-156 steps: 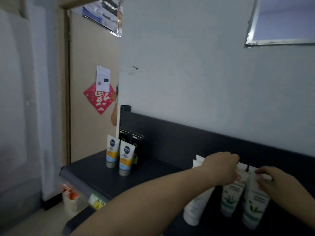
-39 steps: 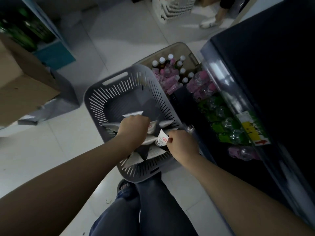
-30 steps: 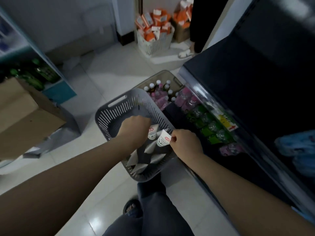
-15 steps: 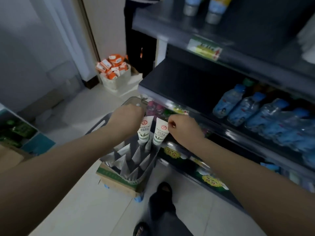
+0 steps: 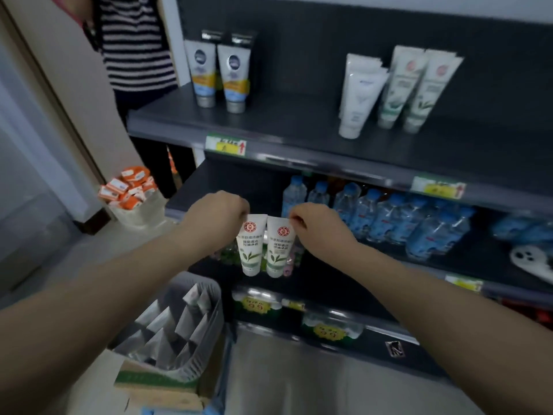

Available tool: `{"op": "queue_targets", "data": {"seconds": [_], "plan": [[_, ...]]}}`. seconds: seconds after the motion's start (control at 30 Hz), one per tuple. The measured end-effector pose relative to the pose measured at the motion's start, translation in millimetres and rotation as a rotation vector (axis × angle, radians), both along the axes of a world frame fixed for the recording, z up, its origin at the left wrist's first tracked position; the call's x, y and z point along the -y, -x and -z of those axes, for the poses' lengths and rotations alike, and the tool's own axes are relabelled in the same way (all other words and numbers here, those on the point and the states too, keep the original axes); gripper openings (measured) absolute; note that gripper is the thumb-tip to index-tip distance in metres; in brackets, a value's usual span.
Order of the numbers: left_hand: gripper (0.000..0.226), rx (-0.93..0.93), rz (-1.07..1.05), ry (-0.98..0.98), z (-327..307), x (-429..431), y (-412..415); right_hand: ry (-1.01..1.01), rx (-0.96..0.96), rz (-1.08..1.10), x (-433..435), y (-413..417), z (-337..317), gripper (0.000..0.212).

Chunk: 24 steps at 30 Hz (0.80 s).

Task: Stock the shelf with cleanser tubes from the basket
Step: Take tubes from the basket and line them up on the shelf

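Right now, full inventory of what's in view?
held tubes: 2, white with green leaf, one per hand, hanging cap-down
basket: 1, grey, lower left on a carton, more tubes inside
leaf tubes: 2, white-green, top shelf right
plain tube: 1 clear, white, left of those; more behind unclear
blue-yellow tubes: 2, top shelf left
water bottles: many, blue, middle shelf
orange packs: several, floor bin
bystander: 1, striped top
left hand: pinching one tube
right hand: pinching the other
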<state>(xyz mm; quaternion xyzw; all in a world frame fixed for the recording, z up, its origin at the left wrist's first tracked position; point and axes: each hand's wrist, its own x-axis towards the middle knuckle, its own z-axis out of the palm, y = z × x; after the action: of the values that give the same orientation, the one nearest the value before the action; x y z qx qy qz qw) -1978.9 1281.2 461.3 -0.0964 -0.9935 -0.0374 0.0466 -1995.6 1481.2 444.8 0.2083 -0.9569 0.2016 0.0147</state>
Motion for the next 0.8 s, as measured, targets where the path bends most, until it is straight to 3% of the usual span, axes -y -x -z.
{"op": "queue_targets", "data": {"seconds": [0.8], "plan": [[0.024, -0.283, 0.115, -0.082, -142, -249, 46, 0.224, -0.244, 0.046, -261, 30, -146, 0.017]]}}
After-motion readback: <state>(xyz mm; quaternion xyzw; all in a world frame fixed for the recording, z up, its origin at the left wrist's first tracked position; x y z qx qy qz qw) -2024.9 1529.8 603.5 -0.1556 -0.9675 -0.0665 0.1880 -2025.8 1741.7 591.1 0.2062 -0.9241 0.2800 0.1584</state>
